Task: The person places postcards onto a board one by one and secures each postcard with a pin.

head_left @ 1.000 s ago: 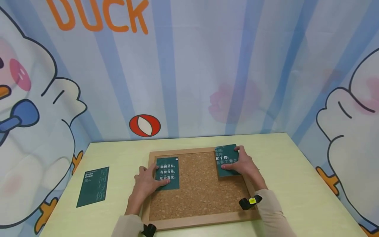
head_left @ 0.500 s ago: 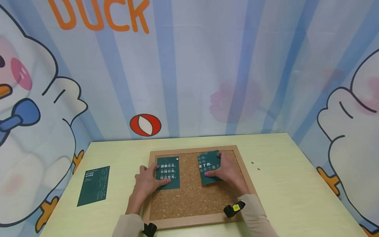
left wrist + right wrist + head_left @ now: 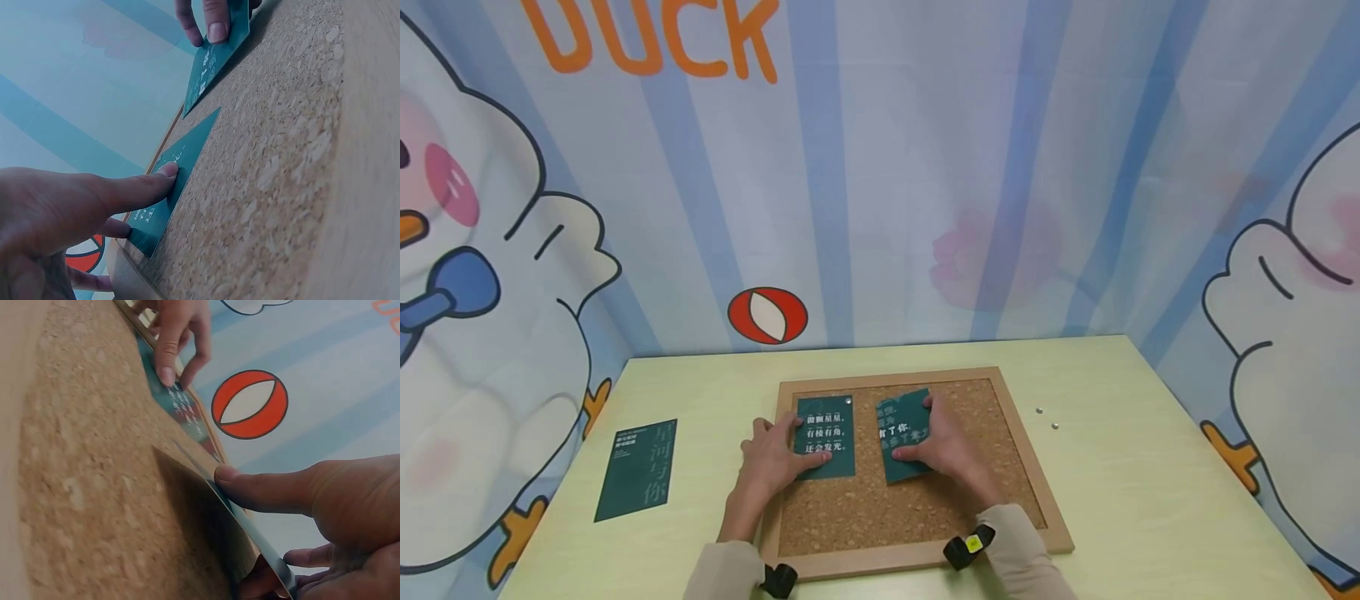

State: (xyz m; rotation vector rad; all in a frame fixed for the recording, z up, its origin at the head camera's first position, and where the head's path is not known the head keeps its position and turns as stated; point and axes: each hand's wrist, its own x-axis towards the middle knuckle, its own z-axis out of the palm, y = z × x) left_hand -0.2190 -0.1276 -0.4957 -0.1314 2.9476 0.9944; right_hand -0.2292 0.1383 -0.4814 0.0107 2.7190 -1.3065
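Note:
A dark green card (image 3: 838, 429) with white characters lies on the corkboard (image 3: 865, 525), a small silver pin at its top right corner. My left hand (image 3: 769, 457) rests on this card, thumb pressing its face and fingertips at its left edge. My right hand (image 3: 951, 446) pinches a second green card (image 3: 901, 412) by its right side, thumb on the front and fingers behind. That card is tilted, and in the right wrist view its shadow falls on the cork beneath. The left wrist view shows the pressed card (image 3: 197, 140) flat on the cork.
A third green card (image 3: 636, 471) lies on the pale table (image 3: 1112, 467) left of the board. Two small silver pins, one nearer me (image 3: 1055, 426), lie right of it. The board's wooden frame (image 3: 925, 557) stands slightly raised. Behind hangs a striped cartoon curtain (image 3: 910, 167).
My right hand has carried its card leftward from the board's top right corner to beside the pinned card. The two silver pins on the table came into view. My left hand has stayed put.

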